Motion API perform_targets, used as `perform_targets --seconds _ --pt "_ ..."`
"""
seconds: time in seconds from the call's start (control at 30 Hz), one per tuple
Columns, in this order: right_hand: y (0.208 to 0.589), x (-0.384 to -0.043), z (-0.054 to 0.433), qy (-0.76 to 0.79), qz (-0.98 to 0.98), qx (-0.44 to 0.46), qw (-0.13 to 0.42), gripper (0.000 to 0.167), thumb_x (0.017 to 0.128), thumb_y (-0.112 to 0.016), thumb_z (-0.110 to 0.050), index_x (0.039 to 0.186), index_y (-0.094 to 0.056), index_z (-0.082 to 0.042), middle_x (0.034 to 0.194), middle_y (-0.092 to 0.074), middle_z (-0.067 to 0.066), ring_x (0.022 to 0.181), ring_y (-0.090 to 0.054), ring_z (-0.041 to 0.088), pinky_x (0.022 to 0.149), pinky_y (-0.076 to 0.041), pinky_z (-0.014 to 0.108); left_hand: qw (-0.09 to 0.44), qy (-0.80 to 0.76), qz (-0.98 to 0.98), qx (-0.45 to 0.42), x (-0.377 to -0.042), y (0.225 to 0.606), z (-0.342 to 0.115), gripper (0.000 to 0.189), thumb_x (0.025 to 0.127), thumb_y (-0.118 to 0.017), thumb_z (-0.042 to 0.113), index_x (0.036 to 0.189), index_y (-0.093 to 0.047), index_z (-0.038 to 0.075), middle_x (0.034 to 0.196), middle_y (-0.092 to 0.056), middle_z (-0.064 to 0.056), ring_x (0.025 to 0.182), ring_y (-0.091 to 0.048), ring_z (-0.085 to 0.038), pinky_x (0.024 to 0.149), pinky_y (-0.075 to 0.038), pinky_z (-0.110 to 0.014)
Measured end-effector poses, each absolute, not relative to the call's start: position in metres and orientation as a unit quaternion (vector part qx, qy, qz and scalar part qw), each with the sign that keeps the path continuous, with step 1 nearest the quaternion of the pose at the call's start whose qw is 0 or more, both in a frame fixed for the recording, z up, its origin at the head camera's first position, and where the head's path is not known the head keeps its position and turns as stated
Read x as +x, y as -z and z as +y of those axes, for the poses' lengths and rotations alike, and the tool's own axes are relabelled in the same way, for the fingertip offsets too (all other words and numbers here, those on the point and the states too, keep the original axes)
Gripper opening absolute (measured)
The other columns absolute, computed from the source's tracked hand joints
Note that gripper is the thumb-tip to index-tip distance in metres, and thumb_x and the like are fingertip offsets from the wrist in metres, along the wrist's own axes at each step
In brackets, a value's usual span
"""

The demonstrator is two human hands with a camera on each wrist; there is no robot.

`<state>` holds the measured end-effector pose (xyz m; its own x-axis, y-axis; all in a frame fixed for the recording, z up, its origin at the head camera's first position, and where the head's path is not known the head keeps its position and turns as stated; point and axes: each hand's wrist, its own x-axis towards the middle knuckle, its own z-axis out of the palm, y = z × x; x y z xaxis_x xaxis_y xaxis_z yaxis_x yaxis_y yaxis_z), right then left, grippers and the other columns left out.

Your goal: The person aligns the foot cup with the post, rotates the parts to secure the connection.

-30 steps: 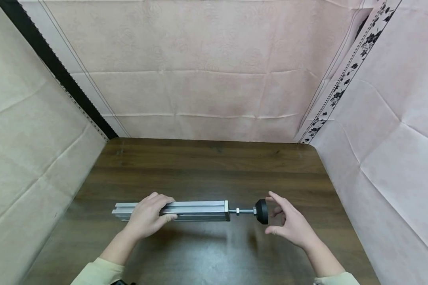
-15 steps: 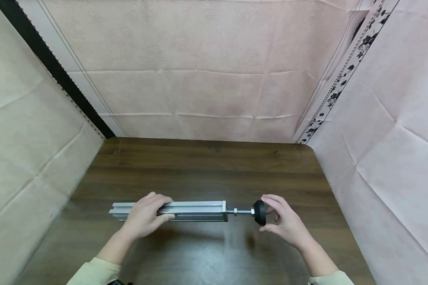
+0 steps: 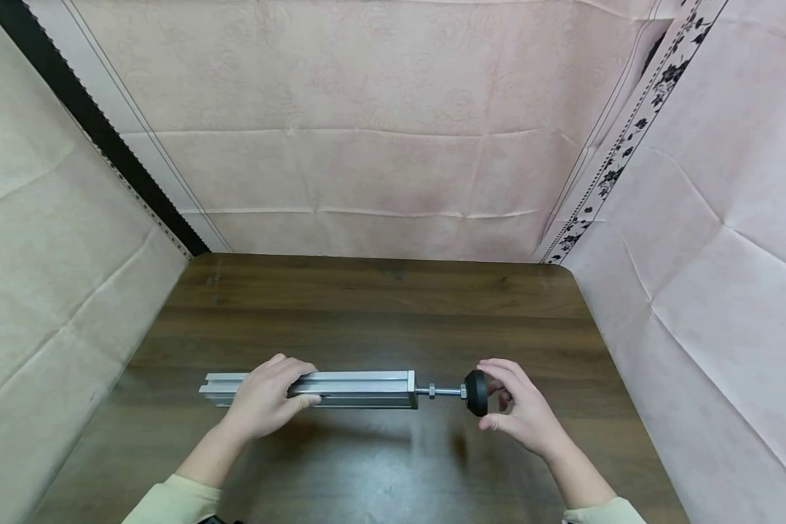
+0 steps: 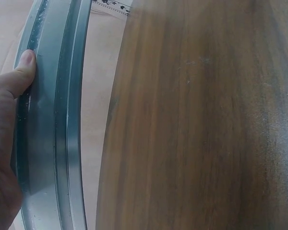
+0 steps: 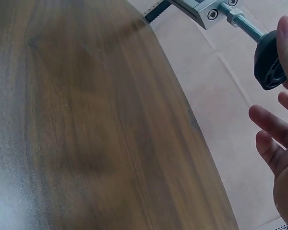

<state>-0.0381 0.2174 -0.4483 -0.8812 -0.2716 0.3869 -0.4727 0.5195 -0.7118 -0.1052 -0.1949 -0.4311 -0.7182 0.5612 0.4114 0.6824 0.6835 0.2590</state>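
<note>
A silver aluminium profile (image 3: 367, 389) is held level above the table by my left hand (image 3: 268, 397), whose fingers lie over it and thumb along its near side. Out of its right end runs a threaded rod (image 3: 444, 391) with nuts on it, tipped by a black levelling foot (image 3: 477, 393). My right hand (image 3: 524, 411) pinches the rim of that foot between thumb and fingertips. In the right wrist view the thumb presses on the black foot (image 5: 269, 60), while other fingers stay off it. The left wrist view has the thumb on the grooved profile (image 4: 48, 115).
Below lies a brown wood-grain table (image 3: 367, 313) with rounded far corners. Pale creased cloth (image 3: 380, 145) hangs behind it and at both sides. A black strip (image 3: 105, 131) runs down the left corner, a floral border (image 3: 629, 138) down the right.
My right hand has moved left and closed its thumb and fingers on the black foot's rim. The left hand keeps its hold on the profile, which shifted slightly left in view.
</note>
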Motion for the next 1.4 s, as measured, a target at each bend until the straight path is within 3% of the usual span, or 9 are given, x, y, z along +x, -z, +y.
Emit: perform_targets --seconds 0.33,0.6,0.73,0.83,0.97,1.1,1.27,1.33,1.4 --pt "0.448 -0.042 0.213 -0.448 -0.85 0.22 0.166 0.07 0.074 -0.052 -0.064 0.11 -0.06 -0.005 0.108 -0.054 0.004 0.078 -0.055 0.014 0.058 -0.043 0.026 0.166 0.198 -0.9 -0.352 -0.105 0.431 -0.193 0.036 0.072 -0.078 0.036 0.098 -0.066 0.015 0.091 -0.065 0.007 0.079 -0.054 -0.011 0.068 -0.045 -0.03" --pt "0.449 -0.042 0.211 -0.439 -0.854 0.207 0.188 0.06 0.077 -0.052 -0.064 0.098 -0.063 -0.01 0.097 -0.057 -0.001 0.074 -0.053 0.013 0.057 -0.042 0.024 0.174 0.203 -0.894 -0.36 -0.104 0.433 -0.193 0.038 0.07 -0.078 0.037 0.097 -0.065 0.015 0.09 -0.065 0.008 0.078 -0.053 -0.01 0.068 -0.045 -0.029" --pt "0.449 -0.043 0.213 -0.42 -0.861 0.212 0.193 0.067 0.079 -0.043 -0.068 0.1 -0.063 -0.008 0.098 -0.058 -0.001 0.075 -0.055 0.011 0.056 -0.041 0.023 0.183 0.202 -0.891 -0.363 -0.105 0.434 -0.193 0.038 0.069 -0.078 0.038 0.096 -0.066 0.014 0.089 -0.065 0.007 0.078 -0.054 -0.01 0.069 -0.045 -0.03" --pt "0.447 -0.042 0.218 -0.398 -0.871 0.221 0.184 0.081 0.075 -0.039 -0.073 0.113 -0.059 -0.005 0.108 -0.056 0.003 0.08 -0.057 0.012 0.059 -0.04 0.022 0.182 0.202 -0.893 -0.358 -0.106 0.433 -0.193 0.038 0.069 -0.078 0.038 0.096 -0.066 0.014 0.089 -0.065 0.007 0.078 -0.054 -0.01 0.069 -0.045 -0.03" --pt "0.445 -0.04 0.224 -0.369 -0.881 0.239 0.176 0.092 0.066 -0.059 -0.067 0.133 -0.047 -0.005 0.124 -0.047 0.008 0.087 -0.057 0.015 0.064 -0.04 0.023 0.175 0.202 -0.898 -0.349 -0.106 0.431 -0.194 0.037 0.07 -0.079 0.037 0.097 -0.066 0.015 0.09 -0.065 0.007 0.079 -0.053 -0.01 0.068 -0.045 -0.029" --pt "0.448 -0.04 0.224 -0.318 -0.886 0.267 0.206 0.098 0.054 -0.08 -0.046 0.136 -0.043 -0.007 0.127 -0.044 0.009 0.088 -0.059 0.014 0.072 -0.043 0.017 0.174 0.204 -0.899 -0.346 -0.105 0.431 -0.195 0.036 0.07 -0.079 0.036 0.096 -0.066 0.015 0.089 -0.065 0.008 0.078 -0.053 -0.01 0.068 -0.045 -0.029" --pt "0.449 -0.044 0.223 -0.282 -0.881 0.298 0.236 0.077 0.07 -0.073 -0.044 0.132 -0.048 -0.006 0.127 -0.046 0.011 0.084 -0.064 0.016 0.088 -0.04 0.013 0.17 0.204 -0.9 -0.347 -0.104 0.432 -0.196 0.035 0.07 -0.079 0.036 0.096 -0.066 0.016 0.089 -0.065 0.008 0.079 -0.054 -0.01 0.068 -0.045 -0.029" --pt "0.448 -0.045 0.223 -0.28 -0.878 0.305 0.239 0.068 0.077 -0.067 -0.043 0.131 -0.05 -0.006 0.126 -0.047 0.012 0.084 -0.065 0.017 0.088 -0.04 0.012 0.168 0.204 -0.9 -0.346 -0.104 0.433 -0.196 0.036 0.071 -0.079 0.037 0.097 -0.066 0.016 0.09 -0.065 0.008 0.079 -0.054 -0.009 0.068 -0.045 -0.029" --pt "0.448 -0.046 0.223 -0.278 -0.876 0.308 0.244 0.067 0.074 -0.073 -0.037 0.13 -0.051 -0.006 0.125 -0.048 0.012 0.083 -0.065 0.017 0.086 -0.042 0.013 0.168 0.205 -0.901 -0.345 -0.104 0.434 -0.196 0.036 0.07 -0.079 0.037 0.096 -0.066 0.016 0.089 -0.065 0.009 0.079 -0.054 -0.009 0.068 -0.045 -0.028"
